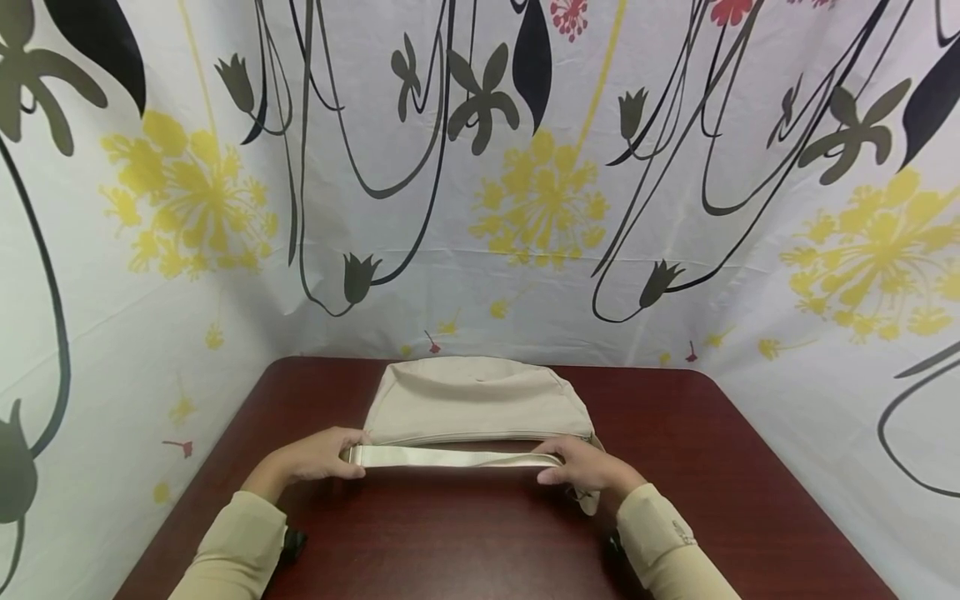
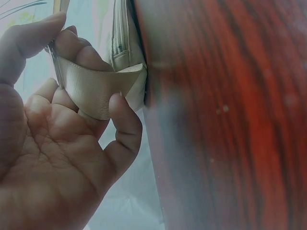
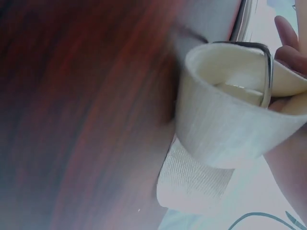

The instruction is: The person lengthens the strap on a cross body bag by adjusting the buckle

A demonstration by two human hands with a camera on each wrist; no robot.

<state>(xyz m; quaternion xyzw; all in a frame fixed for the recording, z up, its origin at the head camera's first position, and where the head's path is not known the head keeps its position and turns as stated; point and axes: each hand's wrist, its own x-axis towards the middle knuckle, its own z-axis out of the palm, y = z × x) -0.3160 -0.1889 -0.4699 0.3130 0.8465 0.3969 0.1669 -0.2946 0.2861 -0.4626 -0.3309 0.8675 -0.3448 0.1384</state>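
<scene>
A cream fabric bag (image 1: 480, 400) lies on the table with its zipper (image 1: 480, 438) toward me. Its strap (image 1: 450, 457) stretches straight between both hands in front of the bag. My left hand (image 1: 315, 457) pinches the strap's left end near a metal buckle (image 2: 56, 67), fingers behind the webbing and thumb on the buckle in the left wrist view. At the other end, my right hand (image 1: 585, 465) holds the strap between thumb and fingers. In the right wrist view the strap bends in a wide loop (image 3: 220, 129) beside a metal slider (image 3: 268, 72); most of that hand is out of frame.
The dark red-brown wooden table (image 1: 450, 533) has rounded far corners. A white cloth (image 1: 420, 308) printed with flowers and stems hangs behind it and along both sides. A short strap end (image 1: 588, 502) hangs below my right hand.
</scene>
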